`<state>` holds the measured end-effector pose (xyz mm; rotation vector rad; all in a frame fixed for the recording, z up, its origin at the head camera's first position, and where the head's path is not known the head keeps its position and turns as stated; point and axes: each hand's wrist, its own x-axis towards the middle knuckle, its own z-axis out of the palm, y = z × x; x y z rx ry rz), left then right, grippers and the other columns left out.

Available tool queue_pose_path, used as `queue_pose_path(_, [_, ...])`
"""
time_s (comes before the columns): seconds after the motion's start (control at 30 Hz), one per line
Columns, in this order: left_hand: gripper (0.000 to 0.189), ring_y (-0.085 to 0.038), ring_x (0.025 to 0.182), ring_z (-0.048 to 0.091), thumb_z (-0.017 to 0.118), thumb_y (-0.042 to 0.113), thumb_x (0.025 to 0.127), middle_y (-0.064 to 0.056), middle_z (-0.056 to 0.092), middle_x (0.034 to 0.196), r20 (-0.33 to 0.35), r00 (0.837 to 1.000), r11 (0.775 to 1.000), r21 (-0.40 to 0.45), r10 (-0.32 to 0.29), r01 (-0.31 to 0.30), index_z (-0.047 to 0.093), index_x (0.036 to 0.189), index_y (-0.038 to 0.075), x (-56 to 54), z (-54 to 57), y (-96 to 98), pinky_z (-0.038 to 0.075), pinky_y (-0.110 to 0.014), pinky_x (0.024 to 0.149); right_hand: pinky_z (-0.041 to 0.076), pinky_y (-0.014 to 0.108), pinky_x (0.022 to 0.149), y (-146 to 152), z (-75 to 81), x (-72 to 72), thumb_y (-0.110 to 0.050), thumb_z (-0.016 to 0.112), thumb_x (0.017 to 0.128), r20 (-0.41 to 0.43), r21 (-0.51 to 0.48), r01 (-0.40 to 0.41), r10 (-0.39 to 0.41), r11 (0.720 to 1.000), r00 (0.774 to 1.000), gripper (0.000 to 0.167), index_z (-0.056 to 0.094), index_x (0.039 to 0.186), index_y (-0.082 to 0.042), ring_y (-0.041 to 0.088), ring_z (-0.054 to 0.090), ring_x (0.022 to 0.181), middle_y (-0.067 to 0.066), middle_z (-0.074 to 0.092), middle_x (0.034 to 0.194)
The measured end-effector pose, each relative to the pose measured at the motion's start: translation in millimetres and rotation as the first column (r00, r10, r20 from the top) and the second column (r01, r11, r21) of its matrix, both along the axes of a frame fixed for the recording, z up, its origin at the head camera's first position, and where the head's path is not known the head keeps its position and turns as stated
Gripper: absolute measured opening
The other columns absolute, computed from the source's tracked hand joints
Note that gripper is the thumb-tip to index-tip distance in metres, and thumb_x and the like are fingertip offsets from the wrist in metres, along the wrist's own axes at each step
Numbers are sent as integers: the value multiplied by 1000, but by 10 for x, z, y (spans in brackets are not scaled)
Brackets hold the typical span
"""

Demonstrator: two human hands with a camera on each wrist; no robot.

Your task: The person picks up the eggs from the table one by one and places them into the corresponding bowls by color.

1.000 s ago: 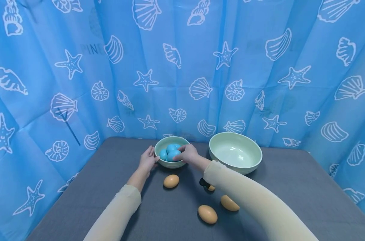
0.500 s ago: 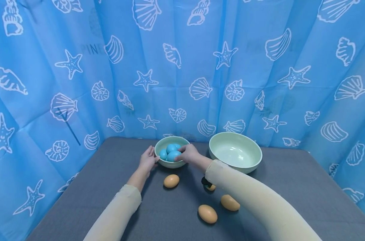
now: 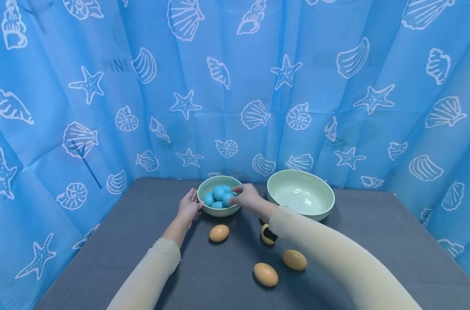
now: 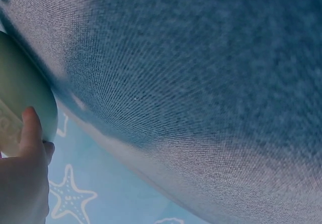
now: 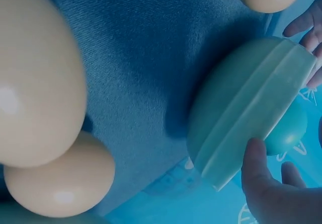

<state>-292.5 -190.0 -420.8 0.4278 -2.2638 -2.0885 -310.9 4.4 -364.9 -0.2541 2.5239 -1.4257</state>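
In the head view, a small pale green bowl [image 3: 222, 212] holds several blue eggs [image 3: 219, 192]. My left hand [image 3: 189, 207] grips its left side, the thumb at the rim; the left wrist view shows that hand against the bowl's outer wall [image 4: 30, 93]. Over the right rim reaches my right hand [image 3: 248, 197], thumb and fingers pinching a blue egg [image 3: 228, 199] inside the bowl. In the right wrist view, a blue egg [image 5: 288, 131] shows past the rim, beside my right thumb. A brown egg [image 3: 219, 233] lies just in front of the bowl.
A larger pale green bowl [image 3: 301, 193] stands to the right, behind my right forearm. More brown eggs [image 3: 266, 274] lie on the grey cloth near that sleeve, one partly covered by something dark. A blue shell-print curtain [image 3: 235, 94] hangs behind the table.
My right hand and the blue egg at its fingertips have shifted slightly right, exposing another blue egg at the bowl's front. My left hand stays on the bowl. The head view has shifted slightly.
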Motion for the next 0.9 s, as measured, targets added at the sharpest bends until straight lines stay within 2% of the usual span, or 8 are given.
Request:
queue_pose_path(0.27, [68, -29, 145, 20, 48, -3, 99, -12, 18, 160, 3, 1000, 1000, 16, -7, 7, 11, 156, 6, -1, -14, 72, 40, -50, 105, 46, 43, 100, 149, 47, 34, -6, 71, 88, 17, -36, 6, -6, 999, 1000, 48, 55, 133, 4, 34, 49, 126, 21, 53, 136])
queue_pose_path(0.5, [66, -31, 145, 21, 46, -3, 100, -15, 18, 159, 1, 1000, 1000, 0, 9, -9, 13, 156, 6, 18, -17, 107, 38, -51, 106, 50, 41, 94, 318, 126, 71, -5, 69, 89, -7, -44, 3, -3, 999, 1000, 47, 55, 132, 6, 34, 53, 121, 23, 54, 134])
queue_pose_path(0.73, [66, -36, 142, 25, 48, -3, 99, -22, 23, 156, -28, 999, 999, -39, 24, -25, 12, 155, 0, 92, 67, 51, 36, -50, 108, 46, 44, 100, 563, 319, 138, -5, 68, 90, -22, -41, -7, 6, 999, 1000, 48, 52, 135, 4, 35, 50, 126, 23, 52, 137])
queue_pose_path(0.9, [64, -37, 141, 28, 47, 2, 101, -26, 27, 153, -59, 998, 999, -50, -11, 8, 10, 154, -4, 181, 95, -2, 36, -52, 107, 44, 44, 102, 797, 420, 175, -5, 65, 92, -65, -22, -35, 33, 999, 997, 47, 51, 136, 6, 36, 49, 126, 24, 51, 137])
